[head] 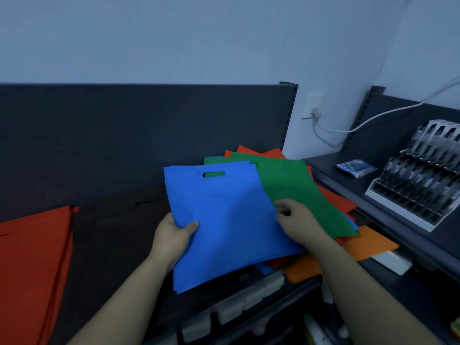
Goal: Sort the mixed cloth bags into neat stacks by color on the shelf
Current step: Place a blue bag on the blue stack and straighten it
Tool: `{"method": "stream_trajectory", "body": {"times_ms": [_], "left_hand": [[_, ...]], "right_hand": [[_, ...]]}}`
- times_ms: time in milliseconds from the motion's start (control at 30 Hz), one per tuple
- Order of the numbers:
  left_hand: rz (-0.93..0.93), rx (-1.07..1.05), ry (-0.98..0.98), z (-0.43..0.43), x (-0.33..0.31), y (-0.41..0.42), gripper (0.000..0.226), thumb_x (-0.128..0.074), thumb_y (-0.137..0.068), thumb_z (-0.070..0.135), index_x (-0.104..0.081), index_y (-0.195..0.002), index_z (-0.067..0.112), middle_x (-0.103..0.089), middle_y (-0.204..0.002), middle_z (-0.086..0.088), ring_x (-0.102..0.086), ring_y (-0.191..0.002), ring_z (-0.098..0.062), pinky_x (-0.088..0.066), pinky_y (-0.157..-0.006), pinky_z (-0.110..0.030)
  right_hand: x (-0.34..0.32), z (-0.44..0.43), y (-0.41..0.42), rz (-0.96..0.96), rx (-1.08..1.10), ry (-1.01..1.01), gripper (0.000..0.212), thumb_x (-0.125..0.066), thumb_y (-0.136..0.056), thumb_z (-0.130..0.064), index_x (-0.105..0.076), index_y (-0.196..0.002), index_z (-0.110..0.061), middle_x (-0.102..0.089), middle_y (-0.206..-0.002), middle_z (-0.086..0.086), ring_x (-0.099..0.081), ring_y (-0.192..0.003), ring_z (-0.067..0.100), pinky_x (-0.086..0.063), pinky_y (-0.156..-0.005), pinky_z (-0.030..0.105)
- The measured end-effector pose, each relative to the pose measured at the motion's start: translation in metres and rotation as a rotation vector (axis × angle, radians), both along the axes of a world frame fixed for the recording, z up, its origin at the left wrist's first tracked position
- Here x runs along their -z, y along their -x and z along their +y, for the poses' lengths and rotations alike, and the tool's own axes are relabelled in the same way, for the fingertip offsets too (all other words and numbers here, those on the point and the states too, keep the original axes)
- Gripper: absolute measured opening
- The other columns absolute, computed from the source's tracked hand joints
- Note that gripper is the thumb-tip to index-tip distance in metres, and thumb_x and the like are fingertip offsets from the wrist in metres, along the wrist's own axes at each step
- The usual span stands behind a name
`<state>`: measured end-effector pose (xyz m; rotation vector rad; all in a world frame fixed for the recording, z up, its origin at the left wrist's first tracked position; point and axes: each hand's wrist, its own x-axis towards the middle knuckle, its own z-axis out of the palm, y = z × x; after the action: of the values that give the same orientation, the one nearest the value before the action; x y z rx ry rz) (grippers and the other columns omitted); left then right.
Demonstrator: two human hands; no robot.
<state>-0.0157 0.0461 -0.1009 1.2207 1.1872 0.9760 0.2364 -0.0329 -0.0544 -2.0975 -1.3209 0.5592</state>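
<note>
One red stack (34,265) of flat cloth bags lies at 9 o'clock on the dark shelf (112,235); its edges are aligned, and the number of bags in it cannot be told. The fabric is matte and non-woven in look.

Two hands are in view. The left hand (174,240) clamps the left edge of the blue bags (229,225), thumb on top, fingers underneath. The blue bags are rectangular, smooth and matte, with one oval die-cut handle slot near the upper edge. Layered edges at the upper and lower corners show more than one blue bag; an exact count cannot be told.

The right hand (296,220) rests at the right edge of the blue bags, fingers curled and pinching at the seam where blue meets green. The hands are apart, one on each side edge.

At 2 o'clock of the blue bags lies the mixed pile: at least two green bags (296,185), fanned and overlapping, red bags (258,151) below them, and orange bags (371,242) protruding at 4 o'clock.

At 3 o'clock, a second shelf (331,168) carries one small blue-white packet (356,167) and one tiered display rack (418,173) of dark packaged items. One white cable (373,119) runs to a wall socket (314,105).
</note>
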Motion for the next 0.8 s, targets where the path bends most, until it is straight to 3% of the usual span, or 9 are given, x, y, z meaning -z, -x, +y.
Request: {"method": "stream_trajectory", "body": {"times_ms": [67, 200, 267, 333, 400, 500, 633, 800], "left_hand": [[-0.008, 0.001, 0.007, 0.0, 0.0, 0.001, 0.042, -0.071, -0.086, 0.018, -0.057, -0.125, 0.018, -0.066, -0.118, 0.002, -0.066, -0.1, -0.018, -0.055, -0.087, -0.041], [-0.065, 0.006, -0.02, -0.005, -0.007, 0.001, 0.043, -0.067, -0.089, 0.015, -0.053, -0.13, 0.02, -0.064, -0.117, 0.005, -0.064, -0.101, -0.015, -0.055, -0.079, -0.032], [-0.102, 0.002, -0.034, -0.009, -0.013, 0.002, 0.043, -0.066, -0.09, 0.015, -0.051, -0.131, 0.022, -0.065, -0.116, 0.006, -0.065, -0.1, -0.015, -0.055, -0.078, -0.031], [-0.129, -0.012, -0.043, -0.012, -0.018, 0.007, 0.044, -0.066, -0.09, 0.015, -0.051, -0.13, 0.023, -0.066, -0.116, 0.005, -0.066, -0.1, -0.016, -0.056, -0.079, -0.034], [-0.127, -0.032, -0.061, -0.013, -0.023, 0.017, 0.043, -0.067, -0.089, 0.015, -0.052, -0.129, 0.024, -0.066, -0.117, 0.005, -0.067, -0.1, -0.016, -0.056, -0.081, -0.036], [-0.066, -0.056, -0.126, -0.017, -0.031, 0.037, 0.042, -0.067, -0.089, 0.018, -0.051, -0.127, 0.024, -0.065, -0.116, 0.008, -0.066, -0.1, -0.013, -0.056, -0.079, -0.033], [0.013, -0.144, -0.167, -0.024, -0.04, 0.069, 0.038, -0.068, -0.087, 0.018, -0.047, -0.118, 0.024, -0.062, -0.11, 0.01, -0.063, -0.098, -0.01, -0.052, -0.076, -0.028], [0.094, -0.24, -0.154, -0.034, -0.045, 0.126, 0.033, -0.061, -0.088, 0.015, -0.045, -0.116, 0.021, -0.059, -0.106, 0.01, -0.061, -0.093, -0.009, -0.048, -0.068, -0.025]], "right_hand": [[0.0, 0.002, 0.002, -0.051, 0.016, 0.007, 0.037, -0.054, -0.095, -0.018, -0.053, -0.131, -0.009, -0.056, -0.13, 0.007, -0.052, -0.119, 0.026, -0.041, -0.101, 0.036], [-0.003, 0.008, 0.005, -0.156, -0.017, 0.082, 0.022, -0.057, -0.09, -0.037, -0.052, -0.099, -0.018, -0.056, -0.099, 0.0, -0.057, -0.098, 0.027, -0.045, -0.094, 0.048], [-0.005, 0.011, 0.006, -0.125, -0.01, 0.077, 0.027, -0.057, -0.092, -0.037, -0.054, -0.108, -0.017, -0.058, -0.108, 0.003, -0.056, -0.108, 0.031, -0.041, -0.099, 0.05], [-0.007, 0.013, 0.009, -0.055, 0.008, 0.03, 0.045, -0.056, -0.094, -0.033, -0.049, -0.13, -0.007, -0.054, -0.129, 0.009, -0.052, -0.12, 0.031, -0.04, -0.103, 0.046], [-0.007, 0.013, 0.017, 0.05, 0.022, -0.078, 0.046, -0.056, -0.096, -0.024, -0.047, -0.136, -0.005, -0.055, -0.131, 0.009, -0.057, -0.111, 0.026, -0.048, -0.091, 0.037], [-0.01, 0.014, 0.036, 0.147, 0.049, -0.236, 0.029, -0.054, -0.095, -0.014, -0.057, -0.123, -0.006, -0.061, -0.109, 0.004, -0.057, -0.08, 0.011, -0.044, -0.06, 0.023], [-0.016, 0.017, 0.075, 0.204, 0.019, -0.335, 0.007, -0.057, -0.092, -0.012, -0.062, -0.098, -0.012, -0.063, -0.09, 0.0, -0.058, -0.076, 0.015, -0.049, -0.065, 0.032], [-0.019, 0.029, 0.136, 0.203, -0.038, -0.362, 0.004, -0.058, -0.087, -0.008, -0.061, -0.087, -0.01, -0.058, -0.071, -0.002, -0.05, -0.06, 0.014, -0.038, -0.053, 0.027]]}}
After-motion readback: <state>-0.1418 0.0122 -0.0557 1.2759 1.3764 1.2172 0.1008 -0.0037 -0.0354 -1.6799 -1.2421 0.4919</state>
